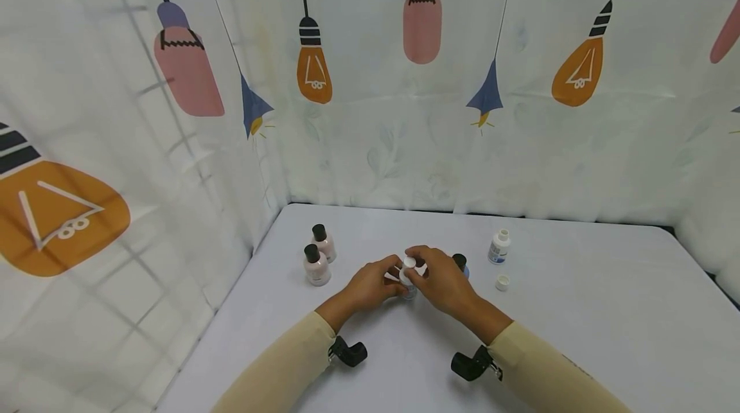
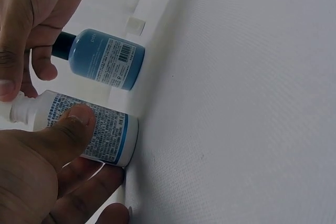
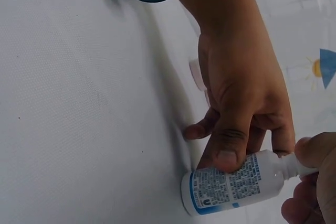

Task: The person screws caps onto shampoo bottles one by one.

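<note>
A small white bottle (image 2: 105, 137) with a printed label and blue band stands on the white table, my left hand (image 1: 369, 286) holding its sides between thumb and fingers. My right hand (image 1: 444, 281) pinches a white cap (image 1: 410, 262) at the top of that bottle. Threads of the neck (image 3: 289, 166) show below the cap in the right wrist view; whether the two are touching I cannot tell. Just beyond the right hand is a blue bottle (image 2: 102, 59) with a black cap, mostly hidden in the head view.
To the right stand an uncapped white bottle (image 1: 500, 248) and, nearer, a loose white cap (image 1: 502, 282). Two pale pink bottles with black caps, one in front (image 1: 317, 270) and one behind (image 1: 326, 247), are at the left. A printed curtain (image 1: 370, 162) hangs behind the table (image 1: 590, 310).
</note>
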`<state>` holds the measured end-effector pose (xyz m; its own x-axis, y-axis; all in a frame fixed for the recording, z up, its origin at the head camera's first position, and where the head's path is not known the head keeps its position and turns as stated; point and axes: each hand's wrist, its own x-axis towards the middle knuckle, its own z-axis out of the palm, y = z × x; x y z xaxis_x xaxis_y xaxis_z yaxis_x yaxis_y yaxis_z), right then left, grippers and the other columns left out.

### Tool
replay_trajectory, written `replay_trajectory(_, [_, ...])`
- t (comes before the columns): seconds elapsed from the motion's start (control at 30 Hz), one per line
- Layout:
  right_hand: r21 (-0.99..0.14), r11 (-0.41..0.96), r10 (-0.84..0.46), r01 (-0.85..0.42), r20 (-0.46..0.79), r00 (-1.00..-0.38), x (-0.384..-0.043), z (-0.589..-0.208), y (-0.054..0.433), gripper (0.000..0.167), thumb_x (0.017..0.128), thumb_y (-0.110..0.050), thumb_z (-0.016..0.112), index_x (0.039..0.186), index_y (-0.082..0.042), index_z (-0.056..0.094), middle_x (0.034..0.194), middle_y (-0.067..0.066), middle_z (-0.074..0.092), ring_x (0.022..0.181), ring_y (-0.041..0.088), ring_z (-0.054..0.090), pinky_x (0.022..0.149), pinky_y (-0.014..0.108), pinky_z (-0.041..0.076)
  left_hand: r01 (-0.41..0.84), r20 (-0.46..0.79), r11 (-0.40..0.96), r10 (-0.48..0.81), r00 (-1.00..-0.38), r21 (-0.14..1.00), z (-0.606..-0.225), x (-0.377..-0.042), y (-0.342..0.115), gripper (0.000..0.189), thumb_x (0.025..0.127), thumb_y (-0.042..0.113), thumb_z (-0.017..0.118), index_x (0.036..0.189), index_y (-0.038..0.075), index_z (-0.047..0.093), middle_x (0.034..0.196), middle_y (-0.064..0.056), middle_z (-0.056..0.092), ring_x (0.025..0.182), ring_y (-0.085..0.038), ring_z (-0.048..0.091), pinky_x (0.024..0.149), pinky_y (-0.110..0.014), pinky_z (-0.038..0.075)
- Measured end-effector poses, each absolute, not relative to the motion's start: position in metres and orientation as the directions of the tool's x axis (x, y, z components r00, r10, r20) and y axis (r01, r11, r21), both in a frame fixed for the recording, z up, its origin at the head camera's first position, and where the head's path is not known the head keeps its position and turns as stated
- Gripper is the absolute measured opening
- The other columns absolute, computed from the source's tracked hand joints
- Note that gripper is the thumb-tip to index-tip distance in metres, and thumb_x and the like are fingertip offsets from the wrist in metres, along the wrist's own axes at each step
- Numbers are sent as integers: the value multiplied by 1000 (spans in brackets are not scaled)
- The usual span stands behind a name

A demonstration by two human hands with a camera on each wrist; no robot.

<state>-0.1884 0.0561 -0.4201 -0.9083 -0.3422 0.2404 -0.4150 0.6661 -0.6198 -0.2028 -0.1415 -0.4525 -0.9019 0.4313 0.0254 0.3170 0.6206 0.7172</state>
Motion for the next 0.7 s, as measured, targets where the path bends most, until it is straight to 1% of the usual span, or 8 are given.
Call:
replay_trajectory(0.1, [-580, 688, -367, -436, 239, -899, -188, -421, 57, 38, 95, -23, 77, 130, -13, 68, 112, 1, 69, 88, 17, 61, 70, 28, 52, 318, 24, 625, 431, -902, 713, -454, -203, -142, 29, 91, 26, 81, 111, 24, 58, 114, -2, 73, 98, -15, 73, 87, -40, 55])
replay_trajectory(0.2, [-547, 691, -402, -473, 253, -880, -188, -422, 60, 37, 96, -23, 76, 131, -14, 69, 116, 2, 69, 94, 20, 63, 73, 30, 53, 320, 22, 632, 432, -902, 705, -455, -202, -142, 31, 91, 26, 81, 112, 24, 58, 115, -2, 73, 97, -15, 73, 86, -39, 56])
replay_trajectory(0.3, [-530, 684, -421, -501, 274, -864, -188, -423, 61, 37, 96, -23, 76, 131, -14, 70, 119, 3, 69, 100, 19, 63, 75, 31, 53, 323, 23, 631, 434, -901, 705, -454, -202, -142, 32, 92, 25, 80, 114, 23, 58, 115, -3, 73, 98, -16, 73, 86, -38, 56])
replay_trajectory(0.4, [-519, 671, -437, -529, 299, -848, -188, -422, 62, 36, 96, -22, 76, 131, -14, 71, 120, 2, 69, 101, 18, 62, 74, 31, 53, 321, 25, 625, 434, -901, 711, -454, -202, -143, 31, 92, 25, 80, 114, 22, 58, 115, -3, 73, 98, -16, 73, 86, -39, 56])
replay_trajectory(0.5, [-503, 657, -460, -561, 323, -827, -189, -422, 64, 35, 95, -18, 76, 130, -16, 71, 121, 1, 70, 105, 18, 63, 76, 32, 55, 321, 27, 622, 433, -901, 714, -453, -202, -143, 32, 92, 25, 80, 115, 21, 58, 115, -3, 73, 97, -16, 73, 86, -39, 56])
replay_trajectory(0.6, [-487, 639, -491, -595, 337, -803, -190, -421, 66, 37, 94, -12, 77, 130, -16, 71, 124, -2, 70, 114, 19, 63, 84, 35, 56, 320, 27, 623, 432, -901, 714, -453, -202, -143, 33, 92, 26, 80, 117, 20, 59, 116, -3, 72, 98, -16, 73, 86, -39, 56])
replay_trajectory(0.7, [-485, 608, -531, -628, 340, -776, -191, -420, 67, 40, 94, -4, 75, 131, -17, 71, 126, -4, 70, 118, 20, 62, 91, 37, 55, 316, 23, 619, 433, -901, 719, -452, -202, -143, 35, 92, 27, 80, 121, 21, 60, 117, -3, 72, 99, -17, 73, 87, -38, 56])
